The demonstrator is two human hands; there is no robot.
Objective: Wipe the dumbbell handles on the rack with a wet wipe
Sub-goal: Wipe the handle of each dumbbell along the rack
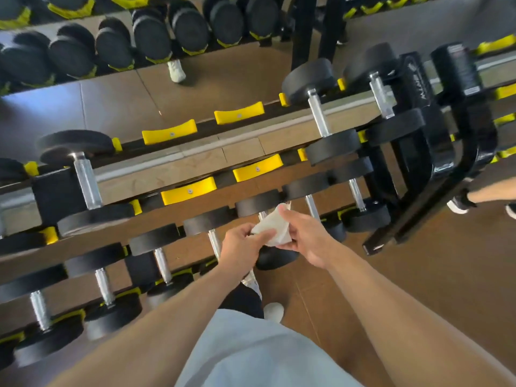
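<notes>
A white wet wipe (pixel 272 229) is held between both hands above the lower tier of the dumbbell rack (pixel 178 216). My left hand (pixel 241 248) pinches its left edge. My right hand (pixel 303 238) grips its right side, with a finger over the top. Under the wipe lies a black dumbbell whose chrome handle (pixel 262 215) is mostly hidden. Beside it, another chrome handle (pixel 214 243) disappears under my left hand. The wipe does not visibly touch any handle.
Several more black dumbbells with chrome handles fill the lower tier to the left (pixel 163 265) and right (pixel 312 208). The upper tier has empty yellow cradles (pixel 169 132) and a few dumbbells (pixel 86 180). A black rack frame (pixel 435 174) stands at right. A mirror behind reflects the rack.
</notes>
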